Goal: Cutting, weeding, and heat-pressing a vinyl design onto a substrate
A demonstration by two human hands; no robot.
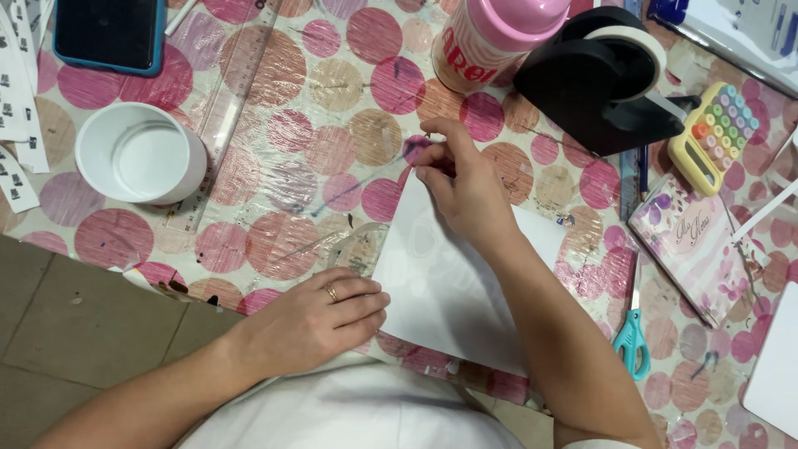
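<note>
A white sheet of paper [453,287] lies on the table covered in a pink and brown dotted cloth [316,166]. My left hand [320,320], with a ring on one finger, lies flat against the sheet's left corner, fingers closed together. My right hand [461,179] pinches the sheet's top corner between thumb and fingers. Whether a piece of tape is under those fingers cannot be made out.
A black tape dispenser [603,83] stands behind my right hand, next to a pink-lidded bottle [490,37]. A white round tub [137,154], clear ruler [220,116] and tablet [108,33] lie at left. At right: yellow calculator [715,137], floral notebook [694,245], teal scissors [633,341].
</note>
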